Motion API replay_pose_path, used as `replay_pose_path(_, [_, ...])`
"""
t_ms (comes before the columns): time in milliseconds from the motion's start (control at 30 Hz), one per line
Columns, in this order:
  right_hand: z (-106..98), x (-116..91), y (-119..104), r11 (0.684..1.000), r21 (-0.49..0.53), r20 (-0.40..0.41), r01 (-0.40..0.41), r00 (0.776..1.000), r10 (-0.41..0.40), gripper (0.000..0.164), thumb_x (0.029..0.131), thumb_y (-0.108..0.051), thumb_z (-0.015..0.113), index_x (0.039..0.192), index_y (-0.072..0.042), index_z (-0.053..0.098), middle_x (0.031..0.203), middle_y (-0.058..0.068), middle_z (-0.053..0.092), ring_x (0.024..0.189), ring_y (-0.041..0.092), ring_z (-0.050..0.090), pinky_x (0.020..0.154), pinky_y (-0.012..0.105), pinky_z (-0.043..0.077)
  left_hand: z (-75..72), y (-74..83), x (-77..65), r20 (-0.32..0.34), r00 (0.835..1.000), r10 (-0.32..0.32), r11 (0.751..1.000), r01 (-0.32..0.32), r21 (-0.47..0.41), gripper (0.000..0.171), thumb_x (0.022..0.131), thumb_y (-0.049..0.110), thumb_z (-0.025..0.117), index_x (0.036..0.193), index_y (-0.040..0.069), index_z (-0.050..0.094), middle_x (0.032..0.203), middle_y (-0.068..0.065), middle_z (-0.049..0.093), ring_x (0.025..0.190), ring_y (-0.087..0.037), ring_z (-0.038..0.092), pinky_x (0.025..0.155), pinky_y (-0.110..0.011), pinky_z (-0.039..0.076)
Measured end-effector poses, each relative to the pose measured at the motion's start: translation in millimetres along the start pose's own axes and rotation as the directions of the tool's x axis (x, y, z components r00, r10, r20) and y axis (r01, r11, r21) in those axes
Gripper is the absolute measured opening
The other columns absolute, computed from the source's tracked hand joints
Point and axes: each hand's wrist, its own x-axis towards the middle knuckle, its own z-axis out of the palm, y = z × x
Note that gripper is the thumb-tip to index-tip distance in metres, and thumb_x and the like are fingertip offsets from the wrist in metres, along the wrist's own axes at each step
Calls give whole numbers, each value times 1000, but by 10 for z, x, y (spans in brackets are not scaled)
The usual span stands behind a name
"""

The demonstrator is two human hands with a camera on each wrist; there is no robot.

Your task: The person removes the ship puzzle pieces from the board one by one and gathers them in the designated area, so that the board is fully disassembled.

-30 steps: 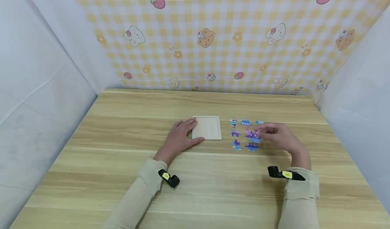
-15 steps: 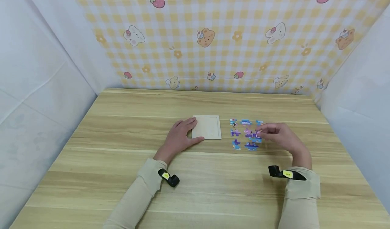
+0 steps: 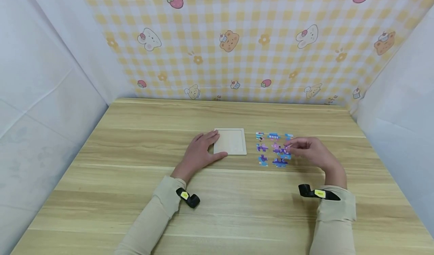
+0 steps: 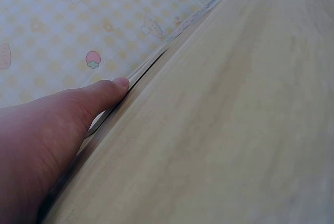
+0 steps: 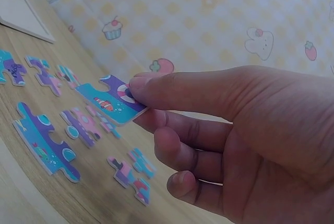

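Observation:
In the head view my left hand (image 3: 200, 153) rests on the left side of a square wooden puzzle tray (image 3: 229, 142), thumb along its near edge and fingers at its far left. The left wrist view shows this thumb (image 4: 107, 94) stretched along the edge. My right hand (image 3: 310, 151) pinches a jigsaw piece (image 5: 112, 101) between thumb and index finger; it carries an orange fish and part of a lifebuoy. The piece is raised and tilted above the other pieces, the remaining fingers curled beneath. Below it lies a blue and purple piece (image 5: 46, 143) with a green fish.
Several loose jigsaw pieces lie in rough rows right of the tray, among them a blue one (image 3: 274, 136) at the back and a purple one (image 3: 262, 147) at the left. A checked cloth (image 3: 251, 59) hangs behind the wooden table (image 3: 237, 209).
My right hand has shifted very slightly to the right with the pinched jigsaw piece, then stayed nearly still. The left hand and the tray have kept their place.

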Motion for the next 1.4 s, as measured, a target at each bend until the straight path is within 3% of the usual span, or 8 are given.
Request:
replay_pose_path(833, [-35, -40, 41, 1000, 7, -12, 5, 1000, -5, 29, 99, -14, 71, 122, 4, 72, 98, 10, 75, 84, 17, 65, 68, 28, 54, -8, 8, -3, 9, 1000, -6, 1000, 6, -7, 88, 90, 68, 66, 155, 10, 49, 163, -1, 41, 153, -15, 33, 128, -38, 16])
replay_pose_path(1400, [-109, -102, 150, 997, -17, -12, -72, 997, 71, 35, 99, -26, 73, 125, -3, 74, 107, 7, 75, 92, 10, 65, 77, 26, 56, 10, -18, 19, 2, 1000, 1, 1000, -1, 4, 88, 90, 68, 66, 154, 10, 49, 163, -1, 42, 152, -16, 34, 128, -38, 17])
